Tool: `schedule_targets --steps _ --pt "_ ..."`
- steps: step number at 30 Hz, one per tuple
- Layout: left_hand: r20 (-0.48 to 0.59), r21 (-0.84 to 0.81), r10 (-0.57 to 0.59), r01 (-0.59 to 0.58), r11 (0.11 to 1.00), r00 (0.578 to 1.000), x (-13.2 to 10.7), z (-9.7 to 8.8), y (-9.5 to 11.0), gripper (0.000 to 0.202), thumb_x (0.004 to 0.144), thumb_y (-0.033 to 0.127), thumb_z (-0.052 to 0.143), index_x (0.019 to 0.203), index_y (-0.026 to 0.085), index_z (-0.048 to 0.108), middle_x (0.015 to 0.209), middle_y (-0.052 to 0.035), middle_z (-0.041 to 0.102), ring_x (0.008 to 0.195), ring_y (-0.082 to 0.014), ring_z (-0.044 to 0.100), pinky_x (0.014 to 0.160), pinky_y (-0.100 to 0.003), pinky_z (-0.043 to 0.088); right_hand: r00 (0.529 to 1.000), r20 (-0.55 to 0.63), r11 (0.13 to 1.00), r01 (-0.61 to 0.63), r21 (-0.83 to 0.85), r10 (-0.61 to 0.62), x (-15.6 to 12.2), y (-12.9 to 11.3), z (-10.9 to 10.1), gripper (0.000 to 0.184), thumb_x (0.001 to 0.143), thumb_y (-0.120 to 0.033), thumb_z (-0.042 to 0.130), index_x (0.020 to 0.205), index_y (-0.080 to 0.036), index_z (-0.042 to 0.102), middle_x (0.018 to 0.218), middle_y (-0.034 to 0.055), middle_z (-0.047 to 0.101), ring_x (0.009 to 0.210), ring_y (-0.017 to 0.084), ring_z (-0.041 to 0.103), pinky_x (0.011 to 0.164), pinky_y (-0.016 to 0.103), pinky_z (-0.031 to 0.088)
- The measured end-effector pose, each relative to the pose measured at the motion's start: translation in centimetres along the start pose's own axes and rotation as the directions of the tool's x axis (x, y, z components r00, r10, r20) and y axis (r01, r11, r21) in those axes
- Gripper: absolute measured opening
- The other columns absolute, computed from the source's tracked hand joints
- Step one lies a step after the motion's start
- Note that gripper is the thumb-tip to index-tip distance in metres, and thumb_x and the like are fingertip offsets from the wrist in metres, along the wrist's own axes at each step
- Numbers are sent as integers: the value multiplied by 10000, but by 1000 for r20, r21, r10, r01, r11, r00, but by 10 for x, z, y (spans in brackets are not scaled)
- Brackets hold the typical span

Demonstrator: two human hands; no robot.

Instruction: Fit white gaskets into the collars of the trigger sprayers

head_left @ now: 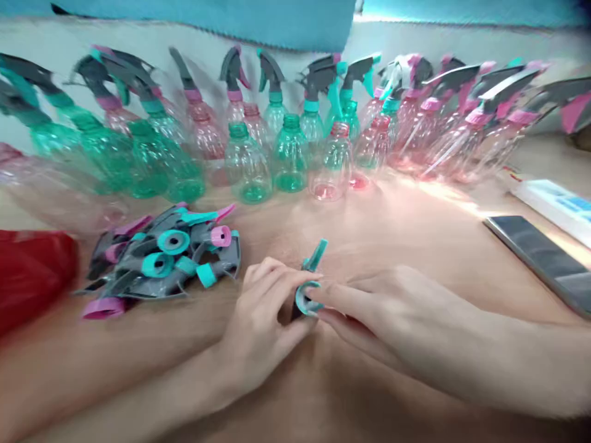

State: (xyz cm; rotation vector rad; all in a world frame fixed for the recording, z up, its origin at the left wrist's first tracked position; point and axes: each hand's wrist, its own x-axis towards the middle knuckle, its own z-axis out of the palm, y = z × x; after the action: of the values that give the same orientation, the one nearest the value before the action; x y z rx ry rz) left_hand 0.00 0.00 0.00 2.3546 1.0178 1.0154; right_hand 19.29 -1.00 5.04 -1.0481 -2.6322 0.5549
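Low over the table, in the middle, is a grey trigger spray head with a teal trigger (pixel 316 255) and a teal collar (pixel 301 300). Its collar opening faces up towards me. My left hand (pixel 258 314) is closed round the spray head from the left. From the right, the thumb and fingers of my right hand (pixel 392 314) pinch at the collar's rim and opening. Whether a small part sits between those fingertips I cannot tell. Left of my hands lies a pile of loose spray heads (pixel 166 252), grey with teal or pink collars.
Open-necked green bottles (pixel 290 154) and pink bottles (pixel 330 163) stand across the back. Behind them are several bottles with spray heads fitted (pixel 274 101). A red bag-like thing (pixel 32 277) is at the left. A phone (pixel 540 258) and a white box (pixel 558 203) lie right.
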Motion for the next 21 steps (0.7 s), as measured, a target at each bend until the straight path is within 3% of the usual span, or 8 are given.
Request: schedule_targets --steps 4,8,12,14,16,18,21 --pt "41 43 124 -125 991 991 -5 -4 8 313 797 96 598 1096 179 550 923 -34 651 853 -193 532 745 -323 434 993 -27 992 115 46 -114 1 -9 -18 189 895 -173 466 844 -191 647 702 4 659 653 140 614 619 252 455" --pt "55 345 220 -225 911 974 -13 -34 5 286 874 103 477 1137 190 549 1065 -67 633 987 -223 535 828 -364 432 972 -127 979 203 23 -199 4 -15 -30 138 910 -234 500 905 -218 637 808 -29 674 695 94 607 611 205 434" --pt "-94 597 94 -19 802 991 -24 -84 -9 298 869 158 542 1164 201 556 1159 -66 570 1051 -225 539 919 -363 429 953 -218 968 171 -186 -210 18 -11 -27 131 895 -268 520 909 -251 650 803 -23 674 722 119 617 620 230 434" --pt "-240 659 33 137 740 970 -29 -110 -20 293 870 185 562 1163 192 562 1118 -50 579 1057 -222 549 922 -330 440 955 -217 969 161 -188 -201 31 -6 -18 183 913 -282 479 960 -233 649 880 24 677 792 154 628 666 264 464" --pt "-292 677 -32 230 699 956 -35 -130 -34 322 904 196 502 1226 193 523 1131 -35 577 1072 -229 547 925 -332 437 947 -213 964 209 -165 -241 48 -1 -7 220 930 -278 438 993 -227 642 990 50 662 874 173 626 722 292 488" --pt "-322 669 -83 289 685 943 -40 -141 -48 342 915 223 471 1256 197 497 1189 -38 559 1099 -241 534 947 -354 425 930 -228 955 260 -143 -287 68 3 4 229 932 -305 440 1032 -229 631 1073 66 635 961 196 606 774 330 499" --pt "-301 620 -165 324 714 939 -47 -144 -68 398 907 314 495 1288 202 474 1229 -61 573 1118 -245 539 964 -358 426 918 -232 946 302 -118 -322 103 5 22 351 894 -393 522 1184 -200 561 1197 97 579 1103 216 536 911 381 459"
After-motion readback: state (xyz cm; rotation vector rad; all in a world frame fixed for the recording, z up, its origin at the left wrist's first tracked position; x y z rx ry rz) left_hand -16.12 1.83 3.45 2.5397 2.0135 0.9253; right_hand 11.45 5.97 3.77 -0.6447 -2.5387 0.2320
